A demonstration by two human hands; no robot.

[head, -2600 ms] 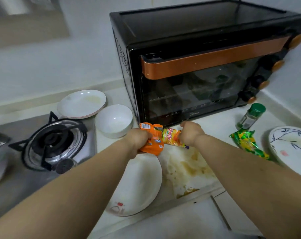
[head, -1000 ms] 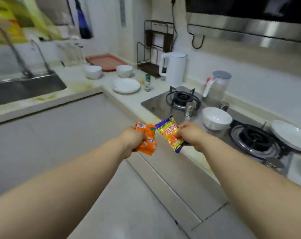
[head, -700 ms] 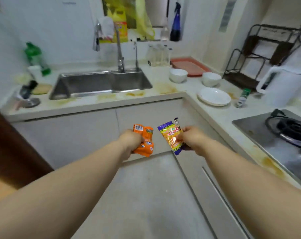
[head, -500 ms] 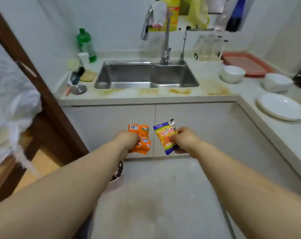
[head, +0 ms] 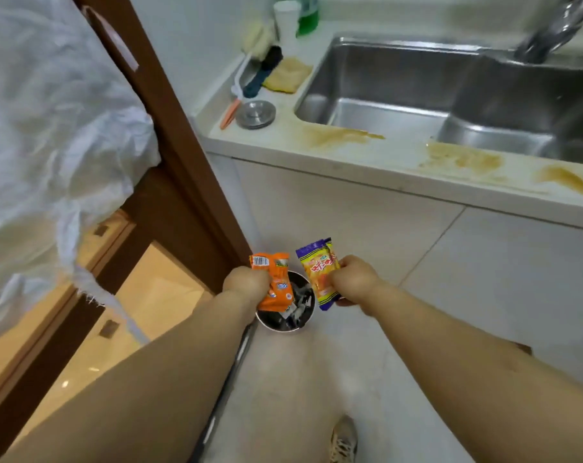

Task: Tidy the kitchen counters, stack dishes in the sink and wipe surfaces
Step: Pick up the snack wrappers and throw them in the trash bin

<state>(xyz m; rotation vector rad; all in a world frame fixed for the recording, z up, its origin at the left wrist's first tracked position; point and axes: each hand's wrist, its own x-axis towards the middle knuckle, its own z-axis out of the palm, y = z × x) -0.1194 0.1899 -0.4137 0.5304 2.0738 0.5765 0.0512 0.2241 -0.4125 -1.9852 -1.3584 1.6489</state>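
My left hand (head: 246, 284) grips a crumpled orange snack wrapper (head: 276, 284). An orange-and-purple snack wrapper (head: 318, 274) is pinched in my right hand (head: 352, 280). Both wrappers hang over a small round bin (head: 285, 317) on the floor, which holds dark and white scraps. Above and to the right is the steel sink (head: 450, 95), set in a white counter (head: 367, 155) smeared with brown stains.
A brown door frame (head: 169, 135) stands left of the bin, with white sheeting (head: 49, 128) beside it. A sink strainer lid (head: 255, 114), brushes and a yellow cloth (head: 286, 76) lie at the counter's left end. My shoe (head: 343, 441) is on the tiled floor.
My view has swung from the oven and stove, past the sink, down to the floor bin. Both hands still hold their wrappers and have come over the bin.
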